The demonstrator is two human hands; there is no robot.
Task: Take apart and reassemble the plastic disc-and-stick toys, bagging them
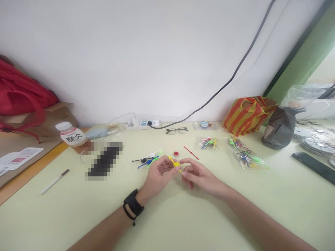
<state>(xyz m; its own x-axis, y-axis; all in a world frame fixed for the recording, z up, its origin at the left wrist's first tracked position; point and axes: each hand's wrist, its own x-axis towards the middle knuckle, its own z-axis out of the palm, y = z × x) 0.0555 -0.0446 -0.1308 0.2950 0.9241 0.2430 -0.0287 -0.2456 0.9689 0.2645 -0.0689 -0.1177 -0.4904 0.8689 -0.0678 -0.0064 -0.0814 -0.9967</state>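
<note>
My left hand (159, 174), with a black watch on its wrist, pinches a small yellow plastic piece (175, 163) over the pale green table (183, 216). My right hand (197, 174) meets it from the right, its fingertips closed on the same yellow piece. Just beyond the hands lie a small red cap (176, 153), a thin red stick (191, 152) and a loose cluster of black, blue, green and white plastic sticks (148, 160).
Two clear bags of coloured sticks (208, 142) (246, 157) lie to the right. Glasses (177, 130), a power strip (142, 123), a drink bottle (70, 136), a pen (54, 181), a striped bag (247, 113), a grey pouch (280, 129) and plates (314, 143) ring the table.
</note>
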